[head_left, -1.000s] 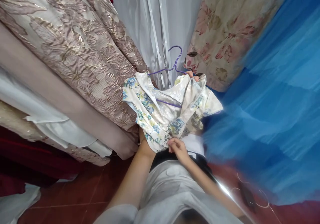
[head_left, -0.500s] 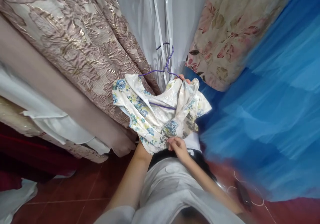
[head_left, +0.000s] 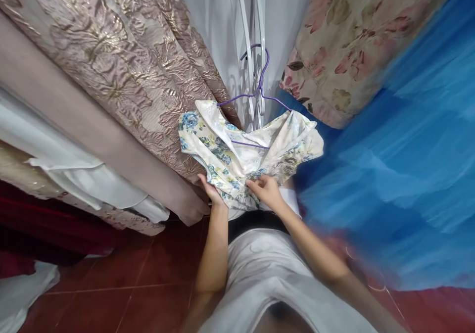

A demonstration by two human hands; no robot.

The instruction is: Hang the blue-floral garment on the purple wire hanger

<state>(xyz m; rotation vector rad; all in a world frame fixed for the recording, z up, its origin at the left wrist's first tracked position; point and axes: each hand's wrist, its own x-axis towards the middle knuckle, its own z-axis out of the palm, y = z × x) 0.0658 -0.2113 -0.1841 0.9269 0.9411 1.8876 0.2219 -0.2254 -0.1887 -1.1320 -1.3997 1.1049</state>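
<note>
In front of the waist, among hanging fabrics, holds out a white floral-print top with blue and yellow flowers and a wide neckline. Pinches the cloth low on the front, near its middle, with the right-hand grip, thumb and forefinger drawn narrowly together on the fabric. Touches the lower left edge of the same top with the left-hand grip, partly covered by the cloth; cannot tell how far closed. Has the top on a purple hanger, with the shoulders draped over its arms, the lower bar visible through the neckline and the hook uppermost. Cannot tell whether hooked onto the white straps or merely overlapping them in view.

Faces a pale grey-white drape at the back. To the left, has a dusty-pink metallic brocade, then a plain mauve cloth, a white cloth and a dark-red cloth. To the right, has a beige flowered fabric just beside a layered blue fabric. Wears a white shirt over a black waistband. Stands on a red tiled floor.
</note>
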